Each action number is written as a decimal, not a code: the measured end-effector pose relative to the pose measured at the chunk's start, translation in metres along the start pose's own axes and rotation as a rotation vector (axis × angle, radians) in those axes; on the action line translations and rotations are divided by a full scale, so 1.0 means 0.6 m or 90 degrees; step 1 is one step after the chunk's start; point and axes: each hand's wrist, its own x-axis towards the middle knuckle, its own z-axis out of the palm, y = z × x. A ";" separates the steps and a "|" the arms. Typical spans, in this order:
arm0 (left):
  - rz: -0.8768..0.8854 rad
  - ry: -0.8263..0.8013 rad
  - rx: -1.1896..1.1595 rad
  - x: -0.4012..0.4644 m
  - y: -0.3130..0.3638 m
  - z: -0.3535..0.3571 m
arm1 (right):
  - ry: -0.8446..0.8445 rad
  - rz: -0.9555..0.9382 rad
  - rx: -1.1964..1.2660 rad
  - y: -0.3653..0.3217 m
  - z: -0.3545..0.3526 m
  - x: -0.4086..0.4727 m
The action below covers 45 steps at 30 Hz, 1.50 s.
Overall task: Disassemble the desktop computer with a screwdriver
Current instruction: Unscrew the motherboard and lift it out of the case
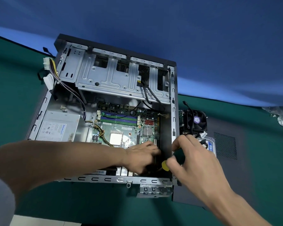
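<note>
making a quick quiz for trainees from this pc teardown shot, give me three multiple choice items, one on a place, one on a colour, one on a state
1. Where does the black cooling fan with the purple hub lie?
A. outside the open grey metal computer case, to its right
B. on the motherboard
C. on the silver power supply

2. What colours is the handle of the screwdriver?
A. red and white
B. dark green and yellow
C. all orange

3. What is the right hand doing?
A. resting flat on the cloth
B. gripping the screwdriver
C. lifting the fan

Answers: 1 A, the fan sits beyond the case's right wall; 2 B, green grip, yellow collar; 3 B, fingers curl round the handle.
</note>
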 end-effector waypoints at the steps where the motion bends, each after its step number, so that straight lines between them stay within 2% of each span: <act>1: -0.006 0.013 -0.050 -0.004 -0.003 -0.003 | -0.003 0.004 0.004 0.001 0.001 -0.002; 4: -0.050 0.090 -0.187 -0.021 -0.016 -0.012 | 0.000 0.009 0.017 0.004 0.005 -0.007; 7: -0.125 0.154 -0.232 -0.033 -0.027 -0.013 | 0.003 -0.004 0.017 0.002 0.007 -0.013; 11: -0.161 0.067 -0.249 -0.033 -0.025 -0.014 | -0.004 -0.011 0.007 0.000 0.010 -0.013; 18: -0.097 0.035 -0.176 -0.033 -0.022 -0.021 | 0.002 -0.025 -0.042 -0.006 0.021 -0.009; 24: -0.106 -0.047 -0.168 -0.026 -0.016 -0.017 | -0.013 -0.035 -0.045 -0.004 0.026 -0.010; 33: -0.105 -0.049 -0.158 -0.023 -0.020 -0.013 | 0.008 -0.034 -0.042 -0.003 0.036 -0.011; 45: -0.099 -0.041 -0.143 -0.022 -0.017 -0.016 | -0.020 -0.030 -0.055 -0.001 0.044 -0.012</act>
